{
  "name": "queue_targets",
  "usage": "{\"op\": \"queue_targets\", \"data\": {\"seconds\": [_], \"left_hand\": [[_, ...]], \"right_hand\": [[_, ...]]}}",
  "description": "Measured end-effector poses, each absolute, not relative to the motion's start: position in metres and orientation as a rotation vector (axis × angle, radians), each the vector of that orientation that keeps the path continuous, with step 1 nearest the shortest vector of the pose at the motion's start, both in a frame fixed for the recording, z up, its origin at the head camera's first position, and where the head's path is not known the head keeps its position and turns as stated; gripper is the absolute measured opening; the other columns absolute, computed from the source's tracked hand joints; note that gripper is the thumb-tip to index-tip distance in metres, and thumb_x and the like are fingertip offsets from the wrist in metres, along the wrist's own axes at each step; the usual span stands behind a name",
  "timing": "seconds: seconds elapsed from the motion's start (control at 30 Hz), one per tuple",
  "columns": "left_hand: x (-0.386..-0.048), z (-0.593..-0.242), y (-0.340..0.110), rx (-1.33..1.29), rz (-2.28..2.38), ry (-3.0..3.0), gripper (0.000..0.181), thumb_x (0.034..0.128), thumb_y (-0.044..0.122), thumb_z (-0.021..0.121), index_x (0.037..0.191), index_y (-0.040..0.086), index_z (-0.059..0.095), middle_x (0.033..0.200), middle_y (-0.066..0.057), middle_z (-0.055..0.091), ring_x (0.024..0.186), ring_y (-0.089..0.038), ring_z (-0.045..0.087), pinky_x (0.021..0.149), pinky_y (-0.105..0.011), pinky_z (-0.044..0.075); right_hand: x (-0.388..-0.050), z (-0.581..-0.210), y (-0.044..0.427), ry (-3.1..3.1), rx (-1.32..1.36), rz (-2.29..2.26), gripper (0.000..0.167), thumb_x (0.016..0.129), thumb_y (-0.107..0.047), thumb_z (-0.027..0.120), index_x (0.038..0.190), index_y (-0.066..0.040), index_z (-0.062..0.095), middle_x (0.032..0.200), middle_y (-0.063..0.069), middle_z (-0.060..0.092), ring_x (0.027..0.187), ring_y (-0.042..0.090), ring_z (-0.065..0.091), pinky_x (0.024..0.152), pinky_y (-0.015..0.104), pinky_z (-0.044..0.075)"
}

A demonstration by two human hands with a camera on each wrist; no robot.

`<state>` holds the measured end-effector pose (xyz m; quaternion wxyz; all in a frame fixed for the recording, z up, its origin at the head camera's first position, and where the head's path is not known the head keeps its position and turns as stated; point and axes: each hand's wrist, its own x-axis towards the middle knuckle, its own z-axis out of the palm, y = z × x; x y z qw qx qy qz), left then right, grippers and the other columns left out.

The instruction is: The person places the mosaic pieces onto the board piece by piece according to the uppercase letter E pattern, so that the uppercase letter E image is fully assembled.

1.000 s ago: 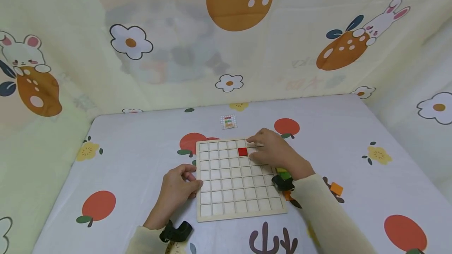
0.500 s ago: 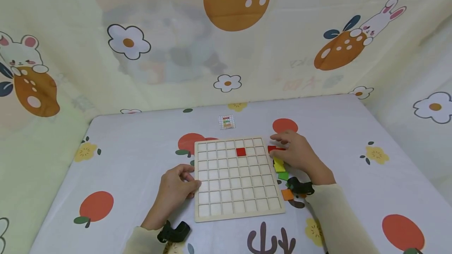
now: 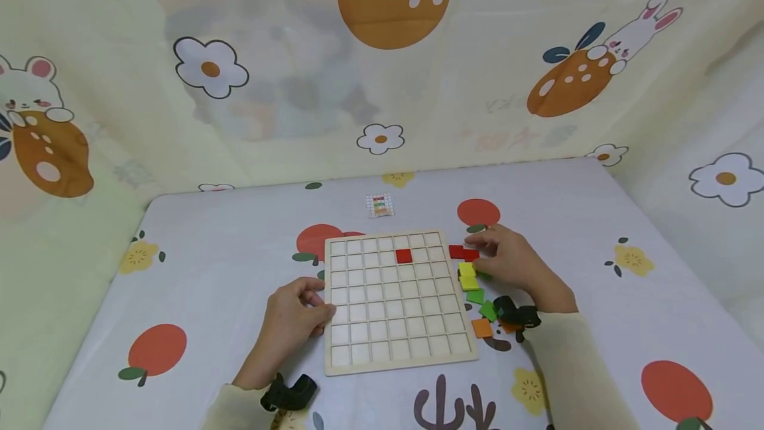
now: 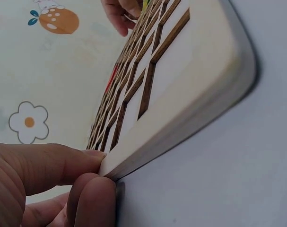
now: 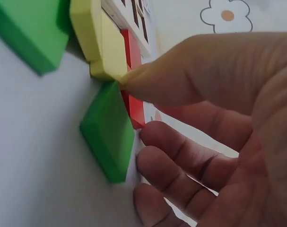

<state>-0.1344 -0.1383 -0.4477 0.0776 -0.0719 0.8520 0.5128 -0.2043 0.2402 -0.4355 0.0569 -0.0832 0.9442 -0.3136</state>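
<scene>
Hands, tiles and grid at the moment shown. The right hand point(image 3: 511, 263) is hovering beyond the right edge of the grid board point(image 3: 392, 310), thumb and fingers parted by a modest gap, and is apparently gripping nothing. Just off the board's right edge, near its far right corner, the left red tile point(image 3: 456, 251) and the right red tile point(image 3: 471, 255) are lying flat, side by side. Each is looking square, so only their row is giving a long axis; it is running left to right, pointing toward the opening of the hand. The right red tile is lying to the left of the palm, the thumb standing on its near side and the forefinger on its far side; whether either is touching it, the views are not settling. Two yellow tiles point(image 3: 468, 276) are crowding the near side of the row, just beside the thumb, and a green tile point(image 5: 108, 135) is lying beneath the hand. The left hand point(image 3: 295, 314) is pinching the board's left rim, well apart from the loose tiles; the right hand is clearly being the nearer. A placed red tile point(image 3: 403, 256) is occupying one cell in the board's second row from the far edge.
</scene>
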Motion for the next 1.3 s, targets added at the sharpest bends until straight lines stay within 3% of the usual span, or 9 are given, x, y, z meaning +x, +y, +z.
{"op": "queue_targets", "data": {"seconds": [0.37,0.77,1.3], "left_hand": [[-0.1339,-0.4470,-0.1402,-0.215,1.550,2.551,0.040,0.0829,0.002,0.081,0.121,0.000,0.069,0.078,-0.005,0.065,0.051,-0.015,0.060,0.050,-0.024,0.051],[-0.1333,-0.4456,-0.1394,-0.209,1.545,2.551,0.040,0.0829,0.001,0.081,0.121,-0.001,0.069,0.077,-0.006,0.064,0.051,-0.015,0.059,0.049,-0.024,0.050],[-0.1343,-0.4476,-0.1400,-0.219,1.529,2.563,0.040,0.0827,0.002,0.081,0.121,0.000,0.069,0.077,-0.005,0.065,0.051,-0.015,0.059,0.049,-0.024,0.050]], "right_hand": [[-0.2073,-0.4359,0.2398,2.847,-0.154,-0.925,0.028,0.088,-0.009,0.076,0.116,-0.002,0.077,0.093,0.009,0.059,0.090,0.026,0.052,0.069,0.032,0.048],[-0.2077,-0.4349,0.2361,2.863,-0.086,-0.930,0.022,0.088,-0.014,0.079,0.107,-0.005,0.075,0.095,0.009,0.063,0.093,0.026,0.055,0.074,0.032,0.050],[-0.2083,-0.4426,0.2344,2.701,-0.058,-1.386,0.019,0.099,-0.009,0.068,0.115,-0.001,0.072,0.101,0.014,0.072,0.083,0.026,0.066,0.068,0.024,0.056]]}}
